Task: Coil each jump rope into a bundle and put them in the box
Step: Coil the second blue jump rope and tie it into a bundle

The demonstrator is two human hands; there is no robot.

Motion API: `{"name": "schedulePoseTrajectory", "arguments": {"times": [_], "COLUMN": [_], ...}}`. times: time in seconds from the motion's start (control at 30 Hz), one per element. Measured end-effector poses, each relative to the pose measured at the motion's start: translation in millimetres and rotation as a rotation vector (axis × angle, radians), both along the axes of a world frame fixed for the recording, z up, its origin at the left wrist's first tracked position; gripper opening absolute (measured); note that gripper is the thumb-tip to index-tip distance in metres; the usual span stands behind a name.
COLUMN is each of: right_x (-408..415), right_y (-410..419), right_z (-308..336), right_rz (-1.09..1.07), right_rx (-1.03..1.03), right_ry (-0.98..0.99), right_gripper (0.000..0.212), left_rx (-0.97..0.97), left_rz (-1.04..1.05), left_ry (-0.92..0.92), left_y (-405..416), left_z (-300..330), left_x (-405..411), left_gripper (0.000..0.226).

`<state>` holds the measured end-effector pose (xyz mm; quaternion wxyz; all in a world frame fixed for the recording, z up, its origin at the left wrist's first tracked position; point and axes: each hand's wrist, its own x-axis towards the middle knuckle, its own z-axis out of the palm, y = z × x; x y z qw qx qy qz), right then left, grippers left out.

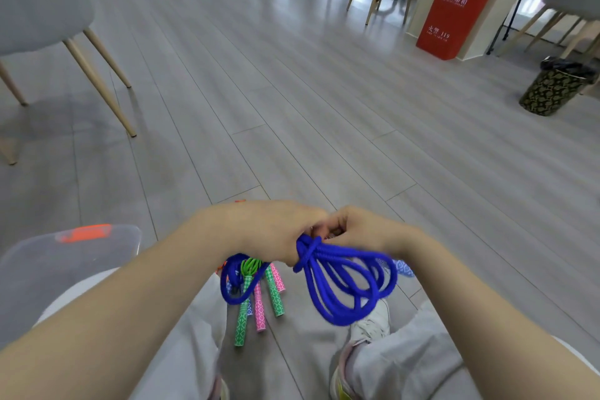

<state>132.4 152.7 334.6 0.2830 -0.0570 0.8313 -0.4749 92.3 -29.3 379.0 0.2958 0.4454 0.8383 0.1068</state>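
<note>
Both hands meet over the lap: left hand (276, 230) and right hand (360, 230) each pinch the blue rope (344, 282) bundle's knot; clear box (65, 256) at left, contents unclear.

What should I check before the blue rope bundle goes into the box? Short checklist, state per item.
1. Blue rope coiled into loops: ok, several loops hang together.
2. Wrap cinched at the top of the coil: cannot tell; a few turns show, the end is hidden behind the fingers.
3. Grip: ok, left hand and right hand both hold the top of the bundle.
4. Blue handles secured: cannot tell, only one patterned piece peeks out behind the loops.
5. Clear box within reach: ok, at the person's left; whether it is open, cannot tell.
6. Other ropes: not ok, green and pink handles lie on the floor.
</note>
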Motion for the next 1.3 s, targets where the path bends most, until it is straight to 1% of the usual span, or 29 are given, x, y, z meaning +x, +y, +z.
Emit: {"name": "schedulePoseTrajectory", "arguments": {"times": [0.07, 0.1, 0.17, 0.23, 0.33, 0.43, 0.53, 0.67, 0.73, 0.83, 0.93, 1.03, 1.1, 1.23, 1.3], "right_x": [-1.9, -4.0, -9.3, -13.4, -14.4, -14.1, -13.6, -14.8, -15.4, -15.6, -16.5, -19.2, -21.2, -22.9, -21.5], "right_y": [-2.1, -2.6, -3.1, -5.2, -4.2, -0.9, 2.8, 10.3, 12.5, 14.7, 18.1, 21.5, 20.6, 12.1, 5.7], "right_z": [-1.0, -1.7, 0.1, 2.4, 5.6, 5.4, 5.1, 3.7, 1.9, 0.8, 2.4, 3.7, 5.6, 12.9, 18.0], "right_rz": [0.041, 0.044, 0.023, -0.002, -0.007, -0.008, -0.033, -0.093, -0.097, -0.164, -0.234, -0.326, -0.369, -0.422, -0.434], "right_rx": [0.112, 0.183, 0.251, 0.273, 0.297, 0.288, 0.258, 0.299, 0.311, 0.300, 0.296, 0.321, 0.355, 0.407, 0.432], "right_ry": [0.033, 0.066, 0.134, 0.179, 0.171, 0.121, 0.078, 0.066, 0.055, 0.061, 0.072, 0.111, 0.157, 0.311, 0.390], "right_gripper": [0.020, 0.020, 0.012, 0.009, 0.015, 0.008, 0.013, 0.019, 0.019, 0.020, 0.020, 0.018, 0.017, 0.014, 0.014], "left_rx": [-0.107, -0.140, -0.163, -0.168, -0.168, -0.148, -0.112, -0.061, -0.035, 0.006, 0.034, 0.018, 0.036, 0.102, 0.141], "left_rz": [-0.071, -0.086, -0.070, -0.056, -0.050, -0.035, -0.018, -0.012, -0.011, 0.033, 0.065, 0.058, 0.092, 0.234, 0.303], "left_ry": [0.125, 0.216, 0.362, 0.409, 0.372, 0.276, 0.197, 0.149, 0.113, 0.072, 0.020, 0.018, 0.019, 0.049, 0.057], "left_y": [6.1, 8.5, 10.7, 10.1, 8.9, 8.8, 7.2, 5.9, 5.8, 2.9, -1.7, -2.0, -0.9, 5.5, 8.2], "left_z": [-4.3, -7.1, -11.4, -15.0, -17.6, -15.3, -11.9, -14.6, -15.1, -14.2, -11.4, -12.8, -17.2, -23.9, -25.2], "left_x": [6.7, 8.6, 10.3, 10.1, 10.3, 10.4, 12.7, 13.8, 9.9, -0.4, -7.9, -11.2, -13.8, -15.1, -16.5], "left_gripper": [0.028, 0.028, 0.030, 0.028, 0.025, 0.024, 0.023, 0.020, 0.028, 0.040, 0.039, 0.038, 0.037, 0.030, 0.021]}}
